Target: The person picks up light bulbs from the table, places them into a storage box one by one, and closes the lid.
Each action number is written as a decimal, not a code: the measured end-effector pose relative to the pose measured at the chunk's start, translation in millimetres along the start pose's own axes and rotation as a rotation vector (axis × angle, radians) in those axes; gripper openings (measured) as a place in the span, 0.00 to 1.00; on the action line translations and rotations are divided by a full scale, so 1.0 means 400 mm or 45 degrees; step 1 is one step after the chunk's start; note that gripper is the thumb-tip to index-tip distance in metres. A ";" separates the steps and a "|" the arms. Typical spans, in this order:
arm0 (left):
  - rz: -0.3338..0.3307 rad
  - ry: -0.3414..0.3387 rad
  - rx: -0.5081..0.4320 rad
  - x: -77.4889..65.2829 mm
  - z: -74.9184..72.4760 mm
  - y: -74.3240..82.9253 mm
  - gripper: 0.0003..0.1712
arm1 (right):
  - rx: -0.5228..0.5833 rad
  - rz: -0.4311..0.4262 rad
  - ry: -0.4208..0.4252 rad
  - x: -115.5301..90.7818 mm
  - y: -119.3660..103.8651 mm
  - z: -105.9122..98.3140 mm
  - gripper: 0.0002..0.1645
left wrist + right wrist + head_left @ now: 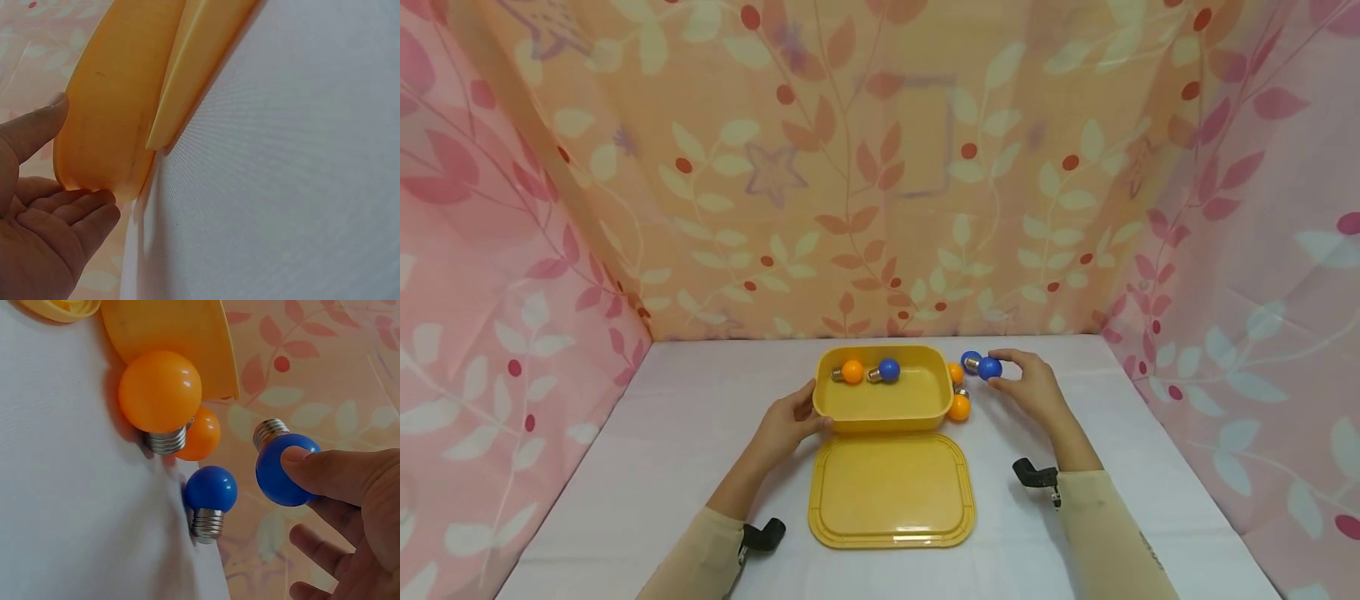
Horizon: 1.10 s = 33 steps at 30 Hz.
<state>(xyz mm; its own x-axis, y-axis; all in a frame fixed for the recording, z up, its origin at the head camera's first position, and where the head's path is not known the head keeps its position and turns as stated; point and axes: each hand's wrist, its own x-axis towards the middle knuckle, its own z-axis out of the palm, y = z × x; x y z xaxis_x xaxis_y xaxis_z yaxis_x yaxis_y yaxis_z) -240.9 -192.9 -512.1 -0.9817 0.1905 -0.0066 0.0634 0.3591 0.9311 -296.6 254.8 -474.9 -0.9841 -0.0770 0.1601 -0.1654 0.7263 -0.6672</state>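
My left hand (786,425) holds the left end of a yellow plastic box (883,423), thumb at its front corner and fingers along the side wall. Inside the box lie an orange light bulb (852,372) and a blue light bulb (889,370), both with silver screw bases. To the right of the box, my right hand (1030,387) pinches another blue light bulb (272,475) between thumb and fingers, raised above the table. Below it in the head view, one more blue bulb (210,487) and two orange bulbs (958,407) lie beside the box's right wall.
A yellow lid (891,492) lies flat on the white tablecloth (715,400), just in front of the box. Leaf-patterned curtains (850,167) enclose the table at the back and both sides. A black wrist mount sits on each sleeve.
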 end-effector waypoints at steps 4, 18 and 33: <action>-0.011 -0.004 -0.016 -0.001 0.000 0.003 0.53 | -0.025 -0.084 -0.028 0.022 -0.028 -0.026 0.29; 0.003 -0.010 -0.036 0.001 -0.001 0.002 0.54 | -0.234 -0.351 -0.385 0.151 -0.203 -0.074 0.24; 0.013 0.005 0.002 -0.005 0.001 -0.006 0.53 | -0.272 -0.319 -0.714 0.244 -0.256 0.014 0.24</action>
<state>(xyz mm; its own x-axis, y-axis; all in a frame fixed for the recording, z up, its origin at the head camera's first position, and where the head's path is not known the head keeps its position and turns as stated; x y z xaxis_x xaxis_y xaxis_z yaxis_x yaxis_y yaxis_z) -239.0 -193.6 -514.6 -0.9817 0.1906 0.0047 0.0740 0.3584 0.9306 -375.9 169.2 -395.0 -0.8116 -0.5646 -0.1503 -0.4348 0.7554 -0.4902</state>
